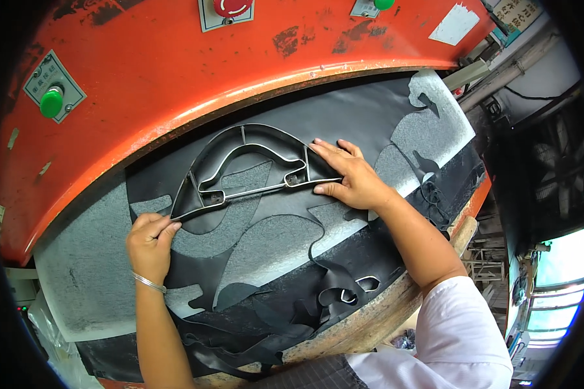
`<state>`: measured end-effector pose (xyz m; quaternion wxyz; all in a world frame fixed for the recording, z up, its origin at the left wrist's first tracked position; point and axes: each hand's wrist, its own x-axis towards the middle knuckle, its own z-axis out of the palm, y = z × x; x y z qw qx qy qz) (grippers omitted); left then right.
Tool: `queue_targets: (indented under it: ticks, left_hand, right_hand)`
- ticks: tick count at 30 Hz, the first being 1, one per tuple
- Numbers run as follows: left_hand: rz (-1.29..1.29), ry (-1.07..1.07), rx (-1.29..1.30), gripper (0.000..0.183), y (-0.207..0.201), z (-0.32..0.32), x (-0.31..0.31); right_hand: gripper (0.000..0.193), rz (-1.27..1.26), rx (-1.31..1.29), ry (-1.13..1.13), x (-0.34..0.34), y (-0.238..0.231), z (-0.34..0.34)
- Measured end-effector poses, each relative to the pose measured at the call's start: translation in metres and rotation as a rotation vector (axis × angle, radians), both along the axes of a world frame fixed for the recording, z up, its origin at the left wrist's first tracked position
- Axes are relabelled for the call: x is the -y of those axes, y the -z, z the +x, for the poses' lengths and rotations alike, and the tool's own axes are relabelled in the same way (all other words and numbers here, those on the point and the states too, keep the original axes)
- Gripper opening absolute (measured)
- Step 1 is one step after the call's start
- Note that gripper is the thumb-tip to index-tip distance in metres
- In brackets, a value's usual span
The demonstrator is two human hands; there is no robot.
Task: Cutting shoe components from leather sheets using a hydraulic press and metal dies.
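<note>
A metal cutting die (254,192), curved on top with a straight bar across its lower side, lies on black leather (363,107). My left hand (150,245) pinches the die's left corner between thumb and fingers. Over its right end, my right hand (353,176) has its fingers along the upper wall and the thumb at the lower edge. Under and around the die, cut-out gaps in the leather show a grey, rough-surfaced board (276,243). The tip of the die's right corner is partly hidden by my right hand.
A red press beam (175,84) arches across the far side, carrying a green button (51,102) and a red knob (232,5). Leather scraps (334,285) hang along the near edge, above a worn wooden rail (363,318). Clear plastic (48,324) lies at the lower left.
</note>
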<state>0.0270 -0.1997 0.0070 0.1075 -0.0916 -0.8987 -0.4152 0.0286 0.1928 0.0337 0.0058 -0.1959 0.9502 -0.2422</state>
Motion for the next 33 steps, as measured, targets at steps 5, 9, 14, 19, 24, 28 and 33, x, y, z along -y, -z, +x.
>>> queue_targets:
  ticks: [5, 9, 14, 19, 24, 28, 33]
  left_hand:
    - [-0.025, -0.013, 0.022, 0.015, -0.002, 0.001, -0.001]
    - [-0.022, -0.014, 0.039, 0.015, -0.009, -0.001, 0.0]
    - [-0.048, -0.006, 0.006, 0.016, -0.001, -0.001, -0.001]
    - [0.019, -0.107, 0.091, 0.027, -0.021, 0.021, 0.007]
    - [0.081, -0.188, -0.151, 0.017, -0.088, 0.068, -0.012]
    - [0.024, -0.299, -0.923, 0.016, -0.165, 0.097, -0.031]
    - [-0.462, -0.317, -0.798, 0.034, -0.193, 0.125, -0.023]
  right_hand:
    - [0.077, 0.008, -0.019, -0.02, -0.002, 0.001, 0.001]
    - [0.075, 0.003, -0.041, -0.022, 0.0, -0.001, -0.002]
    - [0.075, 0.013, -0.049, -0.03, -0.005, -0.001, -0.001]
    - [0.08, -0.183, -0.038, 0.078, 0.009, -0.016, 0.009]
    - [0.065, -1.519, -0.267, 0.647, -0.017, -0.093, 0.001]
    - [0.067, -1.383, -0.846, 0.636, -0.016, -0.158, -0.033]
    - [0.069, -0.934, -1.009, 0.74, -0.004, -0.172, -0.014]
